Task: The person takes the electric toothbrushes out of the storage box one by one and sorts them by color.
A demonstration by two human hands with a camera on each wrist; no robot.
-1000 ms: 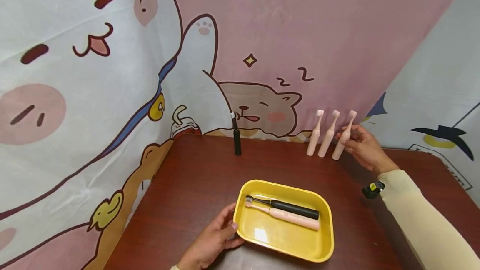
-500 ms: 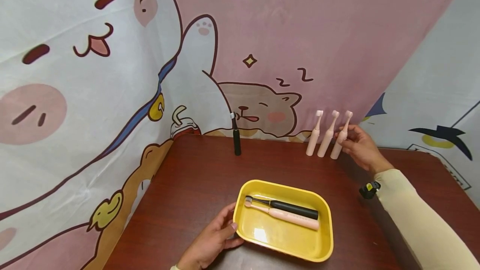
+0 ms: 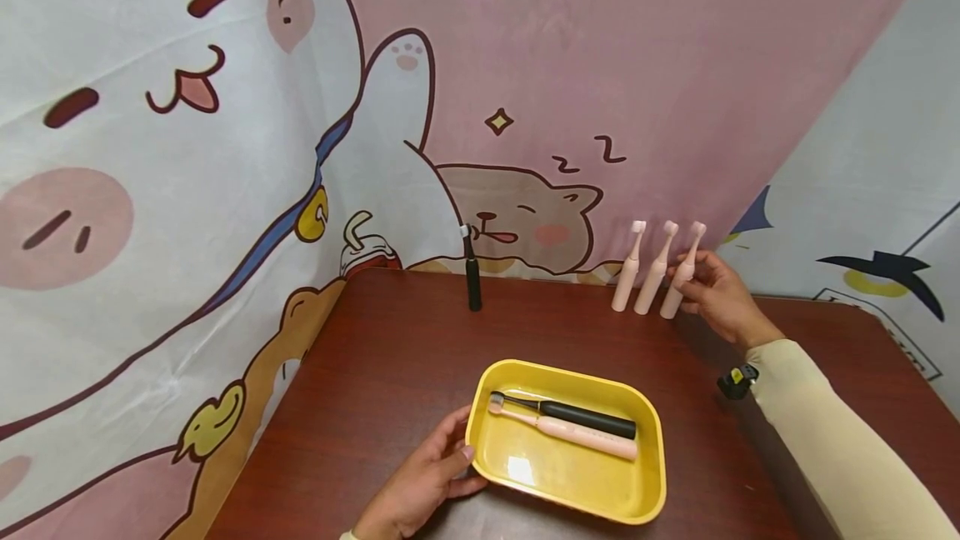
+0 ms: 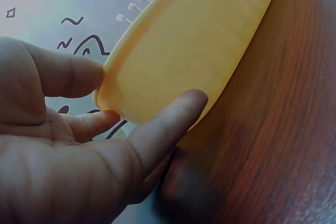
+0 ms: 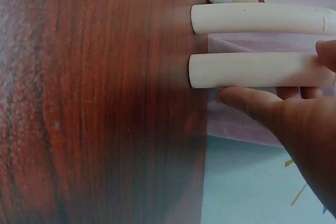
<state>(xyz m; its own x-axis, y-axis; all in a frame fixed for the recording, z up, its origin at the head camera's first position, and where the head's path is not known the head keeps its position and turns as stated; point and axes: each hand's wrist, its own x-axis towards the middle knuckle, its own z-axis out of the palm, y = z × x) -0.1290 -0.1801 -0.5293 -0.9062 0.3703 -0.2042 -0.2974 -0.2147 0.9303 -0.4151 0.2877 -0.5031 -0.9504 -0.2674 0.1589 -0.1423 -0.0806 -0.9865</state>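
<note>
In the head view, my left hand (image 3: pixel 429 473) grips the rounded left corner of a yellow tray (image 3: pixel 491 486). Its thumb lies at the rim; other fingers reach along the outer wall (image 4: pixel 173 66). Inside the tray, a black electric toothbrush (image 3: pixel 588 418) and a pink electric toothbrush (image 3: pixel 588 437) lie side by side. At the back right, my right hand (image 3: pixel 723 298) is at the rightmost of three upright pink toothbrushes (image 3: pixel 673 298). In the right wrist view, fingers overlap its upper handle (image 5: pixel 252 70), while the thumb (image 5: pixel 244 99) extends straight just beside it.
Two more upright pink toothbrushes, the left one (image 3: pixel 625 286) and the middle one (image 3: pixel 651 288), stand in the same row. Farther left is an upright black toothbrush (image 3: pixel 473 283). A cartoon-printed cloth (image 3: pixel 637 65) rises behind the dark red table (image 3: pixel 375 390).
The rightmost pink toothbrush moved slightly left with my right hand, closer to the middle one, then stayed put. The right thumb has since lowered from the handle. My left hand and the tray stayed in place.
</note>
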